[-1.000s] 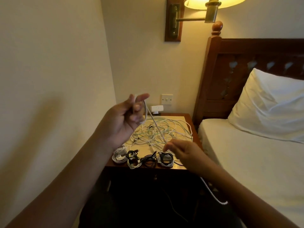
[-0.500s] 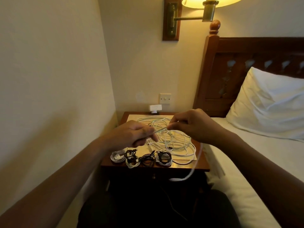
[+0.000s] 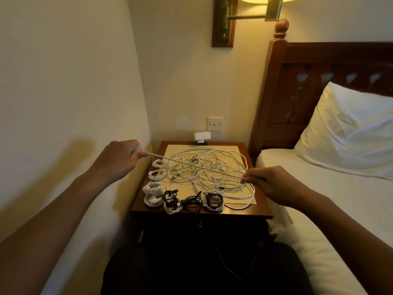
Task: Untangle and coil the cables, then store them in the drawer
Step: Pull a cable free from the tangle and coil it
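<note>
At the bottom centre of the frame the person's dark lap (image 3: 191, 273) faces a wooden nightstand (image 3: 202, 212), with both forearms reaching in from the lower corners. Under the top, the drawer (image 3: 212, 227) sits in shadow, and only its small knob (image 3: 200, 225) is plain to see.

Along the near edge of the top lies a row of coiled cables: white coils (image 3: 152, 200) at the left, running back along the left edge, and black coils (image 3: 192, 202) toward the centre.

Above the nightstand a single white cable (image 3: 195, 166) is stretched taut, slanting from centre left down to centre right. The left hand (image 3: 121, 160) is held left of the nightstand's left edge, fingers curled into a fist, with thumb and forefinger pinching the cable where it leaves the fist. A few white strands show at the top of the fist. The right hand (image 3: 270, 184), over the nightstand's right edge, pinches the cable between thumb tip and forefinger, and the other fingers are curled under. I cannot tell where the cable runs beyond that pinch.

Beneath the taut span, a loose tangle of white cables (image 3: 223, 165) sprawls over a beige mat (image 3: 246, 201).

Behind it a white adapter (image 3: 202, 136) sits at the back edge, below a wall switch (image 3: 215, 124). A lit wall lamp (image 3: 251, 9) hangs at the top. The bed (image 3: 319, 209), pillow (image 3: 350, 133) and carved headboard (image 3: 319, 67) fill the right.
</note>
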### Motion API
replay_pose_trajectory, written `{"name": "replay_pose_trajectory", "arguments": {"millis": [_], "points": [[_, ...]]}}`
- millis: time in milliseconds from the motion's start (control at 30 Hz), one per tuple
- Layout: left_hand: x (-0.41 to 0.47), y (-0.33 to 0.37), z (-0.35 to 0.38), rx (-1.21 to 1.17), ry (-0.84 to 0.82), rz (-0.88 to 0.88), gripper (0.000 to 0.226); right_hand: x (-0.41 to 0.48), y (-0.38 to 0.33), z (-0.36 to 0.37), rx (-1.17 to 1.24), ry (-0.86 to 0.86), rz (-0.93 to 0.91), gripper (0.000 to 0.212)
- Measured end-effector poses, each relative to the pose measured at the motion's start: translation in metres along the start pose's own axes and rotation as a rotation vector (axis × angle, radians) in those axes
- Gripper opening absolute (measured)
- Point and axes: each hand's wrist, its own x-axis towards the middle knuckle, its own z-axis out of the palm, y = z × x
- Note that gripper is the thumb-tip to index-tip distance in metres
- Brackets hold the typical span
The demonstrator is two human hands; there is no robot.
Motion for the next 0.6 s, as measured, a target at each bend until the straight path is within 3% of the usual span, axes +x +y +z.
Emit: {"name": "replay_pose_trajectory", "arguments": {"millis": [167, 233, 300, 367, 467, 533, 600], "points": [[0.008, 0.022, 0.0, 0.142, 0.139, 0.009, 0.046, -0.008, -0.03, 0.032, -0.43, -0.305, -0.154, 0.027], [0.01, 0.032, -0.001, 0.158, 0.182, -0.022, 0.044, -0.01, -0.041, 0.038, -0.48, -0.348, -0.239, 0.029], [0.009, 0.039, -0.003, 0.097, 0.147, -0.076, 0.045, -0.007, -0.042, 0.033, -0.472, -0.354, -0.206, 0.031], [0.006, 0.048, -0.013, -0.073, -0.021, -0.146, 0.041, -0.003, -0.032, 0.023, -0.422, -0.387, -0.06, 0.036], [-0.009, 0.074, -0.027, -0.568, -0.351, -0.265, 0.038, -0.003, -0.03, 0.012, -0.365, -0.355, 0.113, 0.061], [-0.016, 0.095, -0.03, -0.739, -0.522, -0.236, 0.039, -0.001, -0.046, 0.009, -0.232, -0.183, 0.064, 0.075], [-0.02, 0.116, -0.027, -0.863, -0.617, -0.19, 0.037, 0.002, -0.075, 0.014, -0.054, -0.068, -0.02, 0.074]]}}
